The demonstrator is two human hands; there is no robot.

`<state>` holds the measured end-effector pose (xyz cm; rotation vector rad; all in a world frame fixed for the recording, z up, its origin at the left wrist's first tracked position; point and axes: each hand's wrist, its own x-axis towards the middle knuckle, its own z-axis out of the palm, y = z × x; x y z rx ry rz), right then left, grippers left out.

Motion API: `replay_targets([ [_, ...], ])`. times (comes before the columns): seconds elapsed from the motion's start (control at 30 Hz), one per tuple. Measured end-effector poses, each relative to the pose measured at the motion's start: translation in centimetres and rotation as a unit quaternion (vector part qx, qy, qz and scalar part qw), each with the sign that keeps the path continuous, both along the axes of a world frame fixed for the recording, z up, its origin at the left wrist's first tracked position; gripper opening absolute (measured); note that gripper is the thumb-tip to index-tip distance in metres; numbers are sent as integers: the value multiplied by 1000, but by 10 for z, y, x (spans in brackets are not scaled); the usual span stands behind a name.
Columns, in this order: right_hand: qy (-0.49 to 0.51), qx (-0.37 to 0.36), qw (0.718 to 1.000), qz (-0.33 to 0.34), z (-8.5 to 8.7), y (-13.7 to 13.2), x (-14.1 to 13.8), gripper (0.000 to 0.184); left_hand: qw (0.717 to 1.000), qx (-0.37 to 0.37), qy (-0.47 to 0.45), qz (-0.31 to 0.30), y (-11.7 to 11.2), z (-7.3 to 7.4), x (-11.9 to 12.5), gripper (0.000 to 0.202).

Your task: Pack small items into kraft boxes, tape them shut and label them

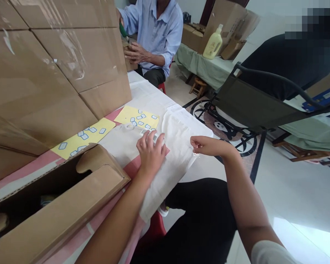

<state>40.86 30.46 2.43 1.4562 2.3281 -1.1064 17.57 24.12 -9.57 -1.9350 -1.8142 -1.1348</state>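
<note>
My left hand (151,152) lies on a white cloth bag (176,154) spread over the table's corner, its fingers curled around a small clear piece (154,136) that I cannot name. To its right, my right hand (206,145) pinches the bag's edge with closed fingers, just off the table. Two yellow sticker sheets (137,117) (84,137) with small blue-edged labels lie beyond the bag.
An open cardboard box (71,198) lies at the near left, and big taped cartons (57,62) are stacked behind it. A person in a light blue shirt (156,33) handles a box at the table's far end. A folding chair (264,102) stands right.
</note>
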Motion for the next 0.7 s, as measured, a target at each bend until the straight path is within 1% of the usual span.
replay_targets([
  [0.07,-13,-5,1000,3,0,1,-2,19,999,14,22,-32,0,-1,0,21],
  [0.1,-22,-11,1000,5,0,2,-4,18,998,19,31,-48,0,-1,0,16],
  [0.17,-38,-24,999,7,1,4,-7,18,995,33,51,-81,1,0,0,15],
  [0.23,-44,-29,999,13,2,6,-11,17,992,41,68,-102,1,1,0,18],
  [0.33,-32,-15,999,14,2,10,-14,17,991,51,69,-103,2,2,0,15],
  [0.43,17,34,999,-12,-1,16,-15,18,990,54,64,-109,1,2,-1,12],
  [0.5,55,75,995,-39,-5,20,-16,15,990,52,62,-116,1,1,-2,10],
  [0.63,95,166,977,-96,-17,27,-25,10,988,70,65,-119,-1,2,-2,5],
  [0.7,153,178,965,-119,-27,31,-32,13,987,70,71,-125,-2,3,-1,5],
])
